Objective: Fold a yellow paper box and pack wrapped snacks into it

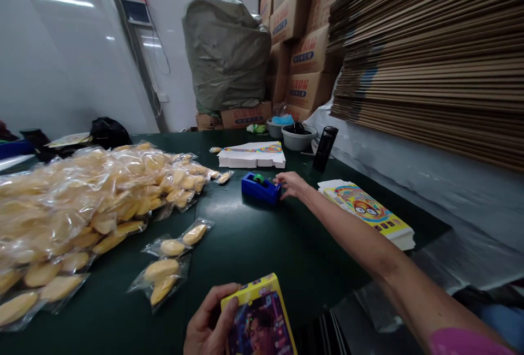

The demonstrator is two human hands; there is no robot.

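In my left hand (213, 319) is a small yellow printed box (257, 317), gripped at its left side with the thumb on its front. My right hand (291, 184) reaches far forward, its fingers bent around the front end of a blue tape dispenser (261, 188). A green roll of tape (258, 179) sits in the dispenser; whether a strip of tape is between the fingers is too small to tell. To the left lie clear packets (164, 276) of pale yellow oval pieces, near a large heap of the same packets (94, 202).
Flat yellow cartons (368, 210) are stacked at the right, and white printed cartons (251, 155) lie behind the dispenser. A black bottle (325, 148) and a grey bowl (298, 137) stand at the back right. Flattened cardboard (434, 60) rises beyond the table's right edge.
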